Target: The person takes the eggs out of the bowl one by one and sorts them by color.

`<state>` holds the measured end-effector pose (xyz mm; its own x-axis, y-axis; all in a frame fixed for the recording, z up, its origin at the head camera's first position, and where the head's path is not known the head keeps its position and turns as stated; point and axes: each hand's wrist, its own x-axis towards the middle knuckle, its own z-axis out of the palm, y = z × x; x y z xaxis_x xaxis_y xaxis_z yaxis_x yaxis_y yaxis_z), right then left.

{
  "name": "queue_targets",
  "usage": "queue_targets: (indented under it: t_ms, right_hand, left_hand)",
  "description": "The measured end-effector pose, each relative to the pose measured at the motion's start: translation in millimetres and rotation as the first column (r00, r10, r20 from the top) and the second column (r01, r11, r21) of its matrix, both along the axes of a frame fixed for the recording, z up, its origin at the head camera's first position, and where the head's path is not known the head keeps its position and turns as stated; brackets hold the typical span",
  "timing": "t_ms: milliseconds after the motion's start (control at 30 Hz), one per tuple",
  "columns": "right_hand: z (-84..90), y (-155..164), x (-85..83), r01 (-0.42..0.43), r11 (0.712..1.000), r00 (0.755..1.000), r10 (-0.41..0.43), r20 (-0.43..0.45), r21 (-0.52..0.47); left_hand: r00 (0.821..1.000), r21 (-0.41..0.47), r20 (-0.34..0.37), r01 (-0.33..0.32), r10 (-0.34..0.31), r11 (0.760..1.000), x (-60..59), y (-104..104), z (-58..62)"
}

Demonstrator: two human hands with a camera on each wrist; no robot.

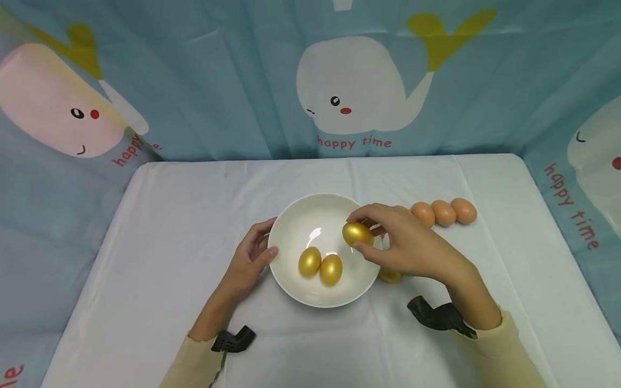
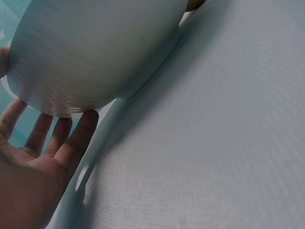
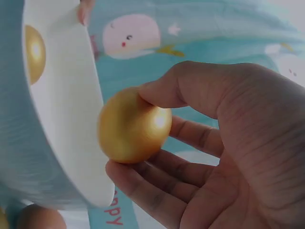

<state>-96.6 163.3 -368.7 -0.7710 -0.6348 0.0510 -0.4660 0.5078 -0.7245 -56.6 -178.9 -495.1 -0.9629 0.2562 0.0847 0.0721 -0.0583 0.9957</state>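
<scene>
My right hand [image 1: 405, 242] pinches a golden egg [image 1: 357, 234] over the right side of a white bowl [image 1: 315, 215]. In the right wrist view the thumb presses one side of this egg [image 3: 133, 126] and the fingertips the other, beside the bowl's rim. Two more golden eggs [image 1: 309, 262] lie inside the bowl, side by side. At the bowl's left, my left hand [image 1: 249, 258] holds the rim with its thumb on top. The left wrist view shows the fingers [image 2: 78, 136] against the bowl's outer wall [image 2: 105, 52].
Several brown eggs [image 1: 443, 213] stand in a row on the white tablecloth [image 1: 184, 226], right of the bowl. Another golden egg [image 1: 390, 275] sits by the bowl's lower right, partly hidden under my right hand. A blue whale-print curtain [image 1: 233, 81] hangs behind and beside the table.
</scene>
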Motion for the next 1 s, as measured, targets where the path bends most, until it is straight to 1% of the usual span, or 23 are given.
queue_targets:
  t_ms: [167, 367, 533, 633, 733, 867, 1000]
  right_hand:
    - [-6.5, 14.3, 9.5, 0.076, 0.996, 0.997, -0.076, 0.01, -0.05]
    - [-12.0, 28.6, 16.6, 0.145, 0.984, 0.988, -0.15, -0.04, -0.101]
    - [-19.1, 38.7, 22.8, 0.189, 0.974, 0.979, -0.196, -0.052, -0.127]
    - [-23.4, 45.5, 26.0, 0.22, 0.969, 0.97, -0.23, -0.076, -0.116]
    - [-25.8, 52.3, 27.8, 0.248, 0.965, 0.961, -0.256, -0.102, -0.084]
    - [-27.2, 61.2, 29.7, 0.272, 0.962, 0.954, -0.273, -0.125, -0.026]
    - [-28.3, 69.8, 31.0, 0.291, 0.957, 0.947, -0.289, -0.143, -0.009]
  left_hand:
    - [1.0, 0.0, 0.005, 0.01, -0.01, 1.0, -0.5, 3.1, -0.4]
    - [1.0, 0.007, -0.002, 0.011, -0.011, 1.0, -1.9, 2.9, 0.1]
    - [1.0, 0.01, 0.015, 0.002, -0.002, 1.0, -0.5, 1.3, 2.6]
    - [1.0, 0.007, 0.022, -0.003, 0.003, 1.0, -0.5, 1.2, 3.8]
    - [1.0, 0.004, 0.023, -0.003, 0.003, 1.0, -0.4, 1.3, 3.4]
    - [1.0, 0.003, 0.025, -0.002, 0.002, 1.0, 0.8, 0.4, 1.7]
    - [1.0, 0.018, 0.019, 0.009, -0.009, 1.0, 0.7, 0.1, 1.5]
